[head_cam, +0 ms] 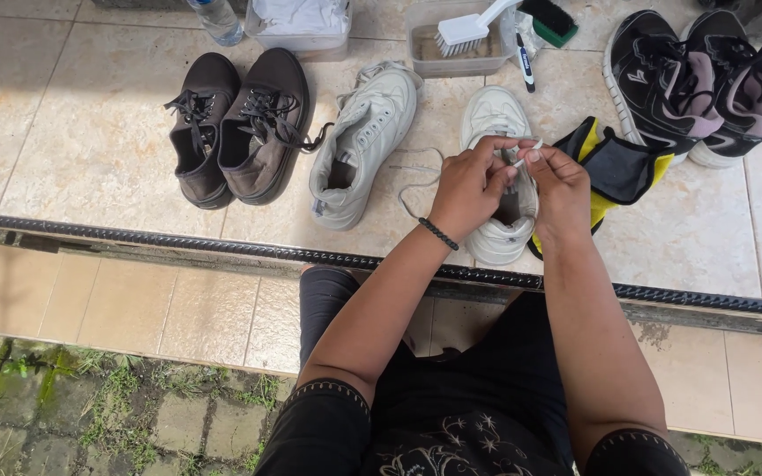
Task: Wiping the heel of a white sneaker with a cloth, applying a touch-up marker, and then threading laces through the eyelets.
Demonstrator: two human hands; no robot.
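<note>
My left hand (467,187) and my right hand (559,183) meet above a white sneaker (497,119) that lies on the tiled floor. Both pinch the tip of its white shoelace (526,155) between the fingers. The loose lace (409,181) trails left from the hands across the tile. A second white sneaker (363,141) lies just left of the first, tilted. A dark bead bracelet is on my left wrist.
A pair of brown lace-up shoes (238,123) sits to the left, a black-and-pink pair of trainers (694,79) to the right. A yellow-and-black cloth (615,167) lies beside my right hand. Plastic tubs, a scrub brush (469,31) and a bottle (218,19) stand at the back. A black-edged step (178,240) drops to lower tiles.
</note>
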